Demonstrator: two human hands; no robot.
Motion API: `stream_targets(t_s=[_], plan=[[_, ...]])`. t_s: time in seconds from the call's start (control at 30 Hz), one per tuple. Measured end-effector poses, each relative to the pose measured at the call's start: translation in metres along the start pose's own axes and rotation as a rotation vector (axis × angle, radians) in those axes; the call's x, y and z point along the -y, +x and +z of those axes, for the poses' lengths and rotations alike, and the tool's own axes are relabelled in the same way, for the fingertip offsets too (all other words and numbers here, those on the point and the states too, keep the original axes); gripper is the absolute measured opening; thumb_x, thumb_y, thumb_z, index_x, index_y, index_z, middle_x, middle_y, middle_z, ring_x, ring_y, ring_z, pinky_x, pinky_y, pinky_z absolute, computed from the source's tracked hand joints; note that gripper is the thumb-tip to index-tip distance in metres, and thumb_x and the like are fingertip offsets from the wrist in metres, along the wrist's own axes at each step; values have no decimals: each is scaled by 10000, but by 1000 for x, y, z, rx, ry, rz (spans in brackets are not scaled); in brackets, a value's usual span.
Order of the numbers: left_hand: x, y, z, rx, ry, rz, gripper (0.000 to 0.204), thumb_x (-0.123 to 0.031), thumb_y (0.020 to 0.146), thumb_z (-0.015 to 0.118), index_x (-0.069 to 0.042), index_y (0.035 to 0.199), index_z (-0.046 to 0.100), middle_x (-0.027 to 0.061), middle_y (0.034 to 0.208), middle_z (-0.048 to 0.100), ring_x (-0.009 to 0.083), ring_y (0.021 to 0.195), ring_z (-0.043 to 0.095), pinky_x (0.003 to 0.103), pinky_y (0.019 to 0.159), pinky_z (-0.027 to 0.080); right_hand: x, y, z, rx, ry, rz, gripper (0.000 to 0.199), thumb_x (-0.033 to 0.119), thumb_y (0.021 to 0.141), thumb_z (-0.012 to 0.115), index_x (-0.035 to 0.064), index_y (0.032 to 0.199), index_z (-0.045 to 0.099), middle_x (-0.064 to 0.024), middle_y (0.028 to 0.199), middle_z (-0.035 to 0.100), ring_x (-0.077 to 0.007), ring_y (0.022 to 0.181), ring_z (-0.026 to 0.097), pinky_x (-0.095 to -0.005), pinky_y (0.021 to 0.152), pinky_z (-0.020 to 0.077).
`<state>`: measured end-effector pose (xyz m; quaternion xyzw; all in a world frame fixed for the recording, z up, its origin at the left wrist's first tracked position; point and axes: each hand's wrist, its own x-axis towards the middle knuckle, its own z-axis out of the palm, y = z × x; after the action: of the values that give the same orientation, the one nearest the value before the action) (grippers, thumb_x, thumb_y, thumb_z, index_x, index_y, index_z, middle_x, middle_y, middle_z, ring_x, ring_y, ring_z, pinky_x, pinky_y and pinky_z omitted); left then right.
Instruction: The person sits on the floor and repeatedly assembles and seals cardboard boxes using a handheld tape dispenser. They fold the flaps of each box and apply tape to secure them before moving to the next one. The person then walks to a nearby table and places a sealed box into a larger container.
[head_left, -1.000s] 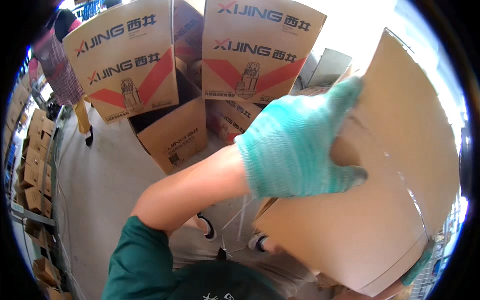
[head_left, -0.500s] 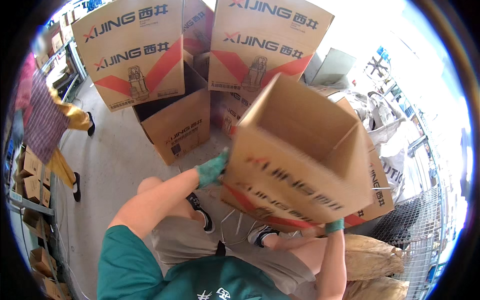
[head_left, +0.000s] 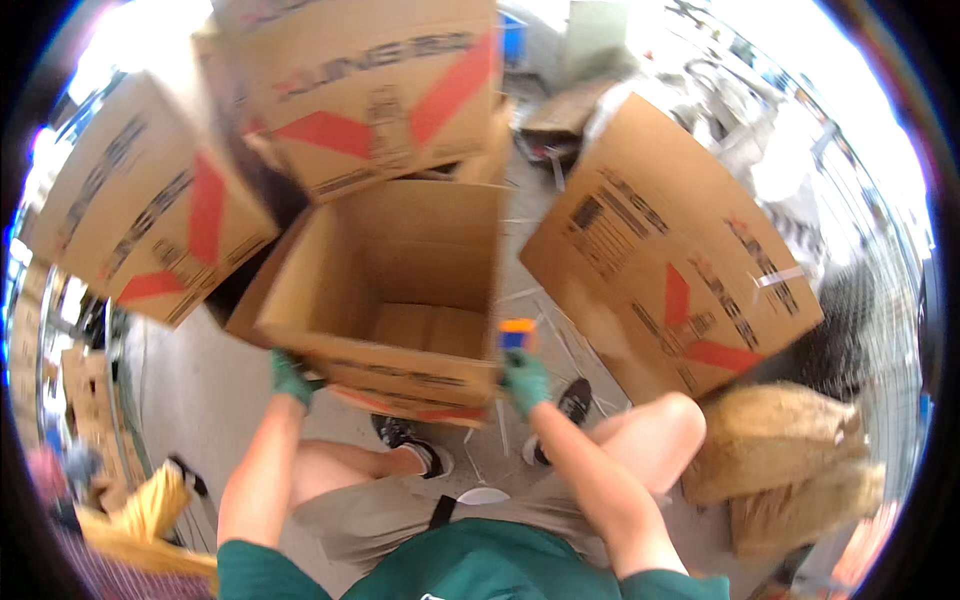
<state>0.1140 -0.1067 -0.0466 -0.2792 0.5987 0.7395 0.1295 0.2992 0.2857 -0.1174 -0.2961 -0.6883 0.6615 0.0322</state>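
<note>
In front of me an open-topped cardboard box (head_left: 400,372) tilts so its bare inside shows. My left hand (head_left: 292,380), in a green glove, is closed at the box's lower left corner, its fingers partly hidden under the edge. My right hand (head_left: 525,382), gloved alike, is closed beside the box's right side. A small orange and blue object (head_left: 516,334) stands out of that hand; blur hides its exact kind. Whether the right fingers also touch the box, I cannot tell.
Large printed cartons stand at the far side (head_left: 370,110) and left (head_left: 165,215). Another carton (head_left: 670,260) leans at the right, near brown sacks (head_left: 775,440) and wire mesh (head_left: 880,320). Straps lie on the floor. A person's yellow-trousered leg (head_left: 140,510) shows at lower left.
The open box has swung from the right to the middle left, before the cartons. My right hand has come round to its right side, with the orange and blue object now visible. My view has turned right.
</note>
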Motion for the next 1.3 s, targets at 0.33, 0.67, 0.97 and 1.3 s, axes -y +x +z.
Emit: stream_targets(t_s=[0.33, 0.67, 0.97, 1.3], plan=[[-20, -2, 16, -258, 322, 963, 587, -413, 1119, 404, -42, 1575, 401, 109, 1620, 412, 314, 1472, 386, 438, 1237, 319, 39, 46, -27, -53, -40, -217, 201, 117, 955, 671, 52, 1135, 733, -78, 914, 734, -182, 816, 700, -356, 778, 574], [30, -179, 154, 827, 1966, 1097, 369, -260, 816, 732, -134, 1161, 772, 106, 1529, 563, 338, 1523, 374, 755, 1227, 96, 295, 43, -435, -901, -1212, -681, 299, 85, 941, 626, 202, 1169, 781, -220, 946, 730, -327, 906, 744, -442, 819, 602], [-2, -117, 168, 562, 2020, 1493, 205, -99, 863, 647, -52, 1023, 766, 94, 1343, 696, 298, 1405, 532, 710, 1227, 217, 256, 182, -557, -1135, -1868, -489, 289, 245, 950, 605, 182, 1179, 771, -235, 1201, 661, -397, 1044, 695, -539, 944, 521], [-46, -46, 199, 366, 2233, 1383, 195, -126, 915, 618, -124, 1034, 773, 36, 1501, 596, 241, 1513, 401, 683, 1245, 210, 293, 147, -460, -733, -1727, -44, 427, 397, 929, 636, 50, 1152, 750, -254, 1172, 720, -387, 1052, 720, -491, 926, 554]])
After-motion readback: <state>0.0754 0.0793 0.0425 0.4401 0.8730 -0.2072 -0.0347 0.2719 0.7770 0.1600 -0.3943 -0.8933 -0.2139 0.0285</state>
